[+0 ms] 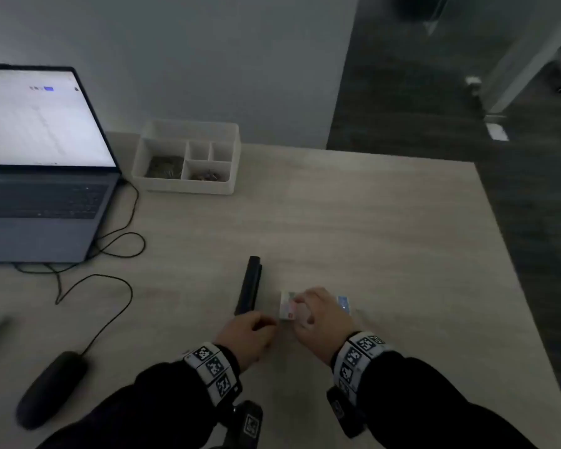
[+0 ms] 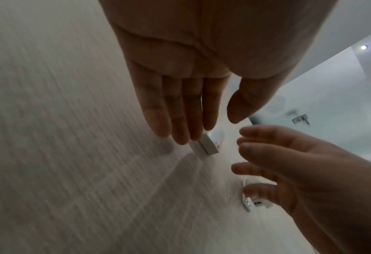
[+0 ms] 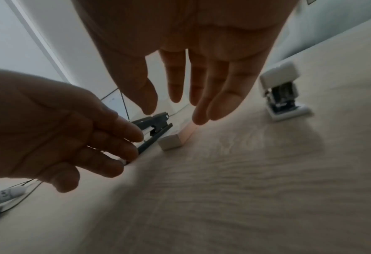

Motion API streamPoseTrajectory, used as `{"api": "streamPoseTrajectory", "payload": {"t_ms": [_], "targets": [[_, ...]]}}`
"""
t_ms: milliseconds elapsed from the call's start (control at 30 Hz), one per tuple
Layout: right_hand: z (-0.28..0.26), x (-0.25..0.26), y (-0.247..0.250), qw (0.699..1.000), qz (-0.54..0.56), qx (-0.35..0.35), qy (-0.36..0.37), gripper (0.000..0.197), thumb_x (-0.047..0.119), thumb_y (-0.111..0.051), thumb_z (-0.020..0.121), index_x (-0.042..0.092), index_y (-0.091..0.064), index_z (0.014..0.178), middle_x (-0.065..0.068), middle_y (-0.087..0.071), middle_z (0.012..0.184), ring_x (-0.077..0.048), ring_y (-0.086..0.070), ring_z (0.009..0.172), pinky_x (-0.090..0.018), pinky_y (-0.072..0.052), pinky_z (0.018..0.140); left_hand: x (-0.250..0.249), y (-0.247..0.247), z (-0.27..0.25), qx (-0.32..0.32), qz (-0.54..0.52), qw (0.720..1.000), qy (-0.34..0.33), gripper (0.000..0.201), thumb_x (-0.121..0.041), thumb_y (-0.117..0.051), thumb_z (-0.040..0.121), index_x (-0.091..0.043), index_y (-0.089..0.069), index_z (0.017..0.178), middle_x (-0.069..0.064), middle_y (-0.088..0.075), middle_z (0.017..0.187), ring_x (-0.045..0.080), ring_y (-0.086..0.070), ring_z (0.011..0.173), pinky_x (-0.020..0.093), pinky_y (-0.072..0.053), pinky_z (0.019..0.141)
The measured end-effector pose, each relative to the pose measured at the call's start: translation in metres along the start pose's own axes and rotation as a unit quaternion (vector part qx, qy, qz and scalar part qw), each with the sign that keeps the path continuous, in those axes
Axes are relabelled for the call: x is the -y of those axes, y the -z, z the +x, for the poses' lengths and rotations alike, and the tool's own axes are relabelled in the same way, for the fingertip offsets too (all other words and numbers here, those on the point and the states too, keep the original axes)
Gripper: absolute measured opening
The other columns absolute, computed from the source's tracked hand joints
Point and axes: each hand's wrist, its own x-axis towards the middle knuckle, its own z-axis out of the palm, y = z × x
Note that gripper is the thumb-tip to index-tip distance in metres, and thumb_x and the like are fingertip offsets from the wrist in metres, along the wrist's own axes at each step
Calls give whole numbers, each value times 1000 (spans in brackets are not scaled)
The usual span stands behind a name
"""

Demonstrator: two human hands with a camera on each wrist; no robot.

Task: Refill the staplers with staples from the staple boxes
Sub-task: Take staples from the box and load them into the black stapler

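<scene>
Bench [image 1: 370, 222], pale wood grain, dim light. Black stapler [image 1: 249, 285] near the front edge, its top seemingly hinged up. Left hand [image 1: 246, 335] at its near end, fingers [image 3: 119, 135] apart, gripping nothing. Right hand [image 1: 318, 314] over the staple box [image 3: 175, 139] just right of the stapler, fingers [image 3: 202, 110] spread, not yet clamped. Judged: box pickup; next, grip and open it. White stapler [image 3: 282, 91] further right, mostly hidden from the head view. Box print unreadable.

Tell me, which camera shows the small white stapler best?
The right wrist view: the small white stapler stands unobstructed there. In the left wrist view the right hand partly covers it; the head view hides it.
</scene>
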Motion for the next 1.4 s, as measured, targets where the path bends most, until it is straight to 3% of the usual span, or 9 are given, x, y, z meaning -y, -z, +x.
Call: {"api": "streamPoseTrajectory", "payload": {"t_ms": [100, 233, 433, 633, 867, 1000, 1100, 1300, 1400], "targets": [[21, 7, -3, 998, -44, 13, -49, 60, 31, -57, 86, 18, -39, 142, -3, -34, 140, -25, -54, 121, -37, -44, 105, 7, -5, 13, 19, 0, 1000, 0, 19, -27, -60, 90, -22, -69, 106, 2, -73, 95, 22, -69, 78, 29, -56, 60], [35, 9, -10, 992, -96, 43, -76, 46, 32, -52, 88, 23, -43, 132, -4, -35, 132, -33, -61, 103, -42, -49, 91, 16, -9, 19, 43, -26, 999, 6, 26, -25, -61, 89, -20, -70, 113, 3, -72, 93, 12, -62, 74, 24, -51, 68], [26, -9, -13, 999, -5, 15, -47, 56, 35, -67, 80, 22, -48, 131, 4, -44, 127, -16, -52, 112, -22, -40, 95, 15, -4, 21, 66, -45, 997, 17, 24, -34, -63, 83, -26, -69, 105, 1, -75, 97, 21, -72, 85, 38, -61, 75], [2, -20, -20, 998, 56, -40, -16, 49, 38, -74, 75, 25, -58, 119, 12, -50, 104, -6, -51, 87, -24, -48, 84, 3, -4, 10, 114, -180, 977, -9, 56, -12, -65, 90, -44, -44, 130, 0, -70, 119, 18, -70, 94, 26, -58, 65], [-16, -12, -17, 982, 169, -62, -56, 47, 54, -71, 70, 39, -60, 114, 15, -63, 105, -6, -65, 76, -22, -55, 69, -6, 0, -5, 102, -283, 953, -23, 36, -5, -61, 92, -31, -68, 116, -1, -78, 104, 17, -74, 87, 32, -60, 64], [-27, -9, -12, 952, 281, -72, -101, 20, 36, -69, 82, 39, -65, 101, 6, -72, 94, -13, -68, 77, -27, -56, 65, -3, 11, -11, 79, -309, 948, 5, 25, -2, -61, 92, -20, -73, 106, 3, -80, 88, 19, -75, 77, 29, -57, 51], [-33, -1, -8, 931, 338, -73, -121, 20, 18, -68, 87, 33, -63, 99, -2, -73, 90, -11, -67, 70, -25, -53, 58, 1, 14, -15, 69, -310, 948, 11, 25, 1, -63, 89, -18, -75, 100, 7, -79, 87, 21, -74, 72, 27, -53, 45], [-43, 5, -7, 934, 330, -62, -124, 23, 19, -69, 86, 34, -62, 101, -2, -72, 85, -8, -64, 62, -23, -50, 52, 2, 15, -23, 90, -311, 946, 14, 22, 0, -64, 88, -15, -75, 100, 9, -79, 86, 20, -73, 70, 27, -52, 44], [-45, 6, -6, 941, 308, -61, -127, 20, 19, -67, 86, 32, -62, 102, -3, -74, 84, -8, -64, 60, -25, -50, 52, 3, 18, -25, 110, -320, 940, 28, 36, 8, -49, 91, -14, -77, 97, 12, -78, 87, 24, -73, 72, 30, -55, 46]]}}
